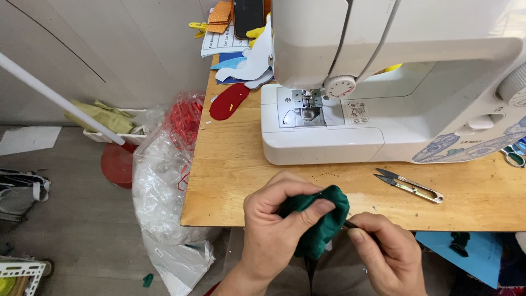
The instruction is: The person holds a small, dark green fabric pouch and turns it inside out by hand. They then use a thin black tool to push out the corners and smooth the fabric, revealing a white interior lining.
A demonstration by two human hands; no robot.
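Both hands work at the near edge of the wooden worktop, in front of the white sewing machine. The left hand is closed around a bunched piece of dark green cloth, thumb pressed on top of the fabric and fingers curled under it, so the cloth sits partly over the worktop edge, just nearer than the machine's base. The right hand is just beside the cloth, its grip pinched shut on a thin dark tool whose tip goes into the fabric; what kind of tool it is cannot be told. Between the right hand and the sewing machine lie small metal thread snips, flat on the wood and apart from both hands. To the left of the machine's needle plate rests a red felt piece, and behind it, against the machine's left side, a pile of white and blue cut shapes. Left of the worktop, on the floor, stands a clear plastic bag with red scraps showing at its top. Beyond it is a red stool.
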